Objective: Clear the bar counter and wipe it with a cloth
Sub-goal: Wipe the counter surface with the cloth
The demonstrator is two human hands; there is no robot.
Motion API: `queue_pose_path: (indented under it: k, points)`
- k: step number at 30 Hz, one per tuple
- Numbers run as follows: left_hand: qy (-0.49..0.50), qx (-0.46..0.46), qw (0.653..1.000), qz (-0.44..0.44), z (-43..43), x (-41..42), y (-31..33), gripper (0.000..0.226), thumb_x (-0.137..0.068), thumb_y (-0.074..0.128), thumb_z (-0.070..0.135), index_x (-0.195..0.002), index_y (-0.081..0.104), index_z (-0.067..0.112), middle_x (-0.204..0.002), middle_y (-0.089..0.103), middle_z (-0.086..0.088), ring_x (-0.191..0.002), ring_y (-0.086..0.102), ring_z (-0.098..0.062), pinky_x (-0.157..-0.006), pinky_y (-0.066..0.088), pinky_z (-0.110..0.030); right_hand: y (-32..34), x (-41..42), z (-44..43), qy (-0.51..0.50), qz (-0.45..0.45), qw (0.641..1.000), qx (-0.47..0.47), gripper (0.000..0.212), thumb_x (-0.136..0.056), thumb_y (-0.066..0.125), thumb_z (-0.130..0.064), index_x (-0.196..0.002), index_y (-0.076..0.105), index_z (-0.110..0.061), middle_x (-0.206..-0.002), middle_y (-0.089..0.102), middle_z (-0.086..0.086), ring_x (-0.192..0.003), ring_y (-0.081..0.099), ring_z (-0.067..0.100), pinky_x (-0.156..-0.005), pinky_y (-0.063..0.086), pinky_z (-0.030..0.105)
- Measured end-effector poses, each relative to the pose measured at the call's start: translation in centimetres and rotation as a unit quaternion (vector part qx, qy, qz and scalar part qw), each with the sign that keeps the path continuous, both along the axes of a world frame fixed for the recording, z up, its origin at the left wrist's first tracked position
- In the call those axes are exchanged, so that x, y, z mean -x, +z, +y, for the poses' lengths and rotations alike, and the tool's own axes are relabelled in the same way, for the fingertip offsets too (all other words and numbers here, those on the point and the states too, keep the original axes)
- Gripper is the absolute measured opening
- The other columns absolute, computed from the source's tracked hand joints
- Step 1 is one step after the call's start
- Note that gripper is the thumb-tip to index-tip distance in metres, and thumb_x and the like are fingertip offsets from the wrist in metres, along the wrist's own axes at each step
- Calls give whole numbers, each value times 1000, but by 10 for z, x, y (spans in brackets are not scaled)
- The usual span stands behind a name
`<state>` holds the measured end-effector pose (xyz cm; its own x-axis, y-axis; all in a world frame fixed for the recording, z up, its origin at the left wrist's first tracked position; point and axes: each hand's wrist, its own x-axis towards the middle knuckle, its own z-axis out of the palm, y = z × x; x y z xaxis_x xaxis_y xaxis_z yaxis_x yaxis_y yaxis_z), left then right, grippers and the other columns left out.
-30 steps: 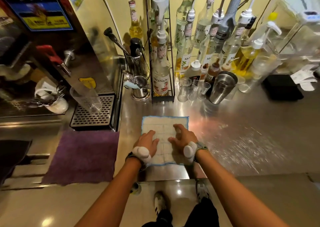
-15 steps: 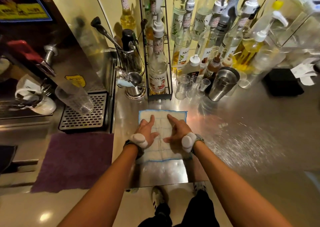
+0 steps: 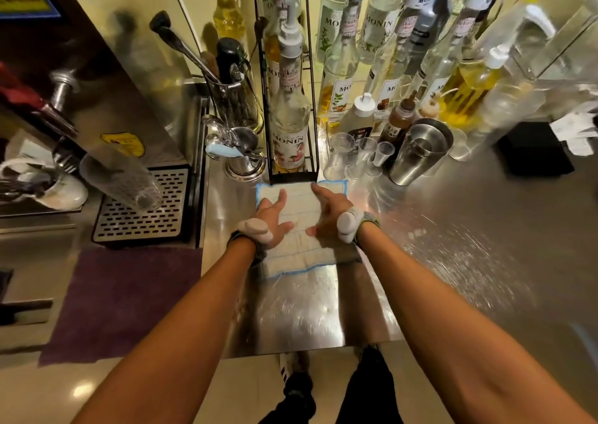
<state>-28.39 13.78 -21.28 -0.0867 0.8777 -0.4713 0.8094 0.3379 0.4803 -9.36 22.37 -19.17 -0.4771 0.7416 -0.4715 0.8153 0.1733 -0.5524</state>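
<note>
Far left: purple mat [image 3: 123, 297] & drip tray [image 3: 142, 210], both off the steel counter [image 3: 226, 216]. Left hand [image 3: 273, 215] lies flat on the cloth [image 3: 301, 210], fingers spread, pressing, no pinch. Cloth sits mid-counter, far edge right up against the wire rack [image 3: 293, 174] base. Prob. thin, limp, light, maybe damp; it'd bunch if shoved by a corner, so press w/ flat palms mid-sheet. Right hand [image 3: 326, 218] same: fingers straight, spread, pressing down. No room fwd. Small cups [image 3: 356, 158] & shaker [image 3: 417, 152] are near, easy to tip. Open steel lies to the right & toward the near edge.
</note>
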Motion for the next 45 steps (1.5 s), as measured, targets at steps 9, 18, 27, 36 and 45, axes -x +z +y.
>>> queue_pose_path:
  k: [9,18,27,36,45]
  points:
    - [-9,-8,1000,-15,-54,-20,7,93,-88,53,57,-152,-12,36,-138,31,-13,-128,42,-34,-110,36,-42,2,-25,-46,-2,49,999,21,125,-59,94,-35,-158,18,-27,-141,56,4,-130,53,22,-94,35,19]
    - [-31,-13,999,-39,-116,-63,16,105,-84,59,59,-152,-16,33,-140,29,-13,-132,38,-32,-111,35,-37,-5,-68,-112,0,61,998,9,132,-55,95,-38,-159,14,-32,-126,53,9,-115,56,25,-92,45,27]
    - [-37,-3,998,-43,-109,-93,17,105,-84,62,55,-151,-16,34,-141,29,-11,-133,37,-32,-111,35,-37,-10,-94,-111,-4,69,997,16,130,-54,96,-38,-157,17,-36,-117,48,3,-106,50,18,-87,37,23]
    - [-27,34,999,-29,-42,-99,19,108,-80,63,59,-151,-15,35,-147,22,-21,-144,18,-38,-116,23,-42,-1,-103,-41,-12,64,998,26,121,-60,94,-34,-157,22,-31,-136,50,15,-129,49,31,-106,40,32]
    - [-24,14,1000,12,25,-104,28,102,-84,65,51,-154,-6,30,-156,18,-17,-147,15,-32,-118,23,-39,-1,-100,31,4,42,998,35,113,-69,89,-35,-158,18,-33,-115,52,13,-119,55,30,-87,35,21]
